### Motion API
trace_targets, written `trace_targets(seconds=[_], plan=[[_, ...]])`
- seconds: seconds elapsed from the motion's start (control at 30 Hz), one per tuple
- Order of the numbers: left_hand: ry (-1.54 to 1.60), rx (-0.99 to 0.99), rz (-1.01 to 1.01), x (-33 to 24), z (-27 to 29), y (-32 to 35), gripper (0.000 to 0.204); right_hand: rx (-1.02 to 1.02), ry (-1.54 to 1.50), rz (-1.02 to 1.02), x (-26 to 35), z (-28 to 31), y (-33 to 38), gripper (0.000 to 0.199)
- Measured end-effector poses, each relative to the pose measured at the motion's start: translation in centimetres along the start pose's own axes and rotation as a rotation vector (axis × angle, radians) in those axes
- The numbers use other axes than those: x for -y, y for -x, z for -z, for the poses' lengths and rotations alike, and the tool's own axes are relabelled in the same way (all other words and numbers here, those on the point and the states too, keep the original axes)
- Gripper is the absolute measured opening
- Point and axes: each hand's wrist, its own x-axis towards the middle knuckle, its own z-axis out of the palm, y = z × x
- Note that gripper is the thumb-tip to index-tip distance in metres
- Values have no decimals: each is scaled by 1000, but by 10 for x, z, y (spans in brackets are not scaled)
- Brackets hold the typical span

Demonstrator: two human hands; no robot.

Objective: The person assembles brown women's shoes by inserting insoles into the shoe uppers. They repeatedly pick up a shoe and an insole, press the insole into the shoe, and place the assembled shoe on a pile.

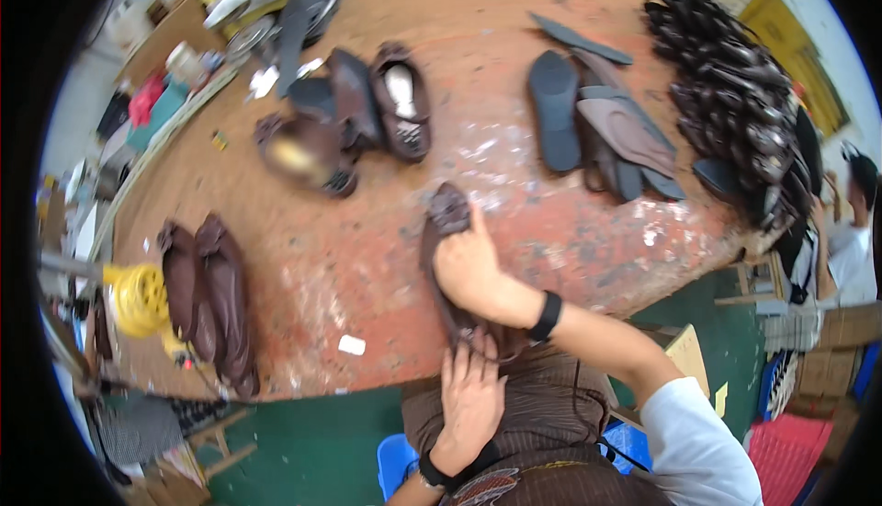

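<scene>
A dark brown flat shoe [449,209] with a bow on its toe lies near the table's front edge, toe pointing away from me. My right hand [469,267] reaches into its opening; most of the fingers are hidden inside, and one digit runs along the outer right side by the bow. Against the heel end rests my left hand [472,397], fingers stretched out and lying flat. Left of them, a finished-looking pair of brown shoes [204,295] stands side by side. Farther back are several more brown shoes [401,102], one of them blurred.
Dark soles and insoles [555,111] lie right of centre. A tall heap of glossy dark shoes [726,102] fills the far right. A yellow device [138,298] sits at the left edge, and a small white piece [351,345] lies near the front. Another person [850,249] is at far right.
</scene>
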Motion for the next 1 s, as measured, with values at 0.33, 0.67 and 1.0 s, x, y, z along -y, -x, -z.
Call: trace_targets(seconds=[0.33, 0.67, 1.0], plan=[[320, -394, 81, 51, 96, -19, 92, -846, -526, -304, -179, 42, 114, 21], [-451, -553, 710, 133, 250, 36, 41, -885, -343, -509, -299, -7, 127, 55], [754, 95, -66, 25, 185, -137, 78, -738, -1738, -62, -177, 31, 158, 75]])
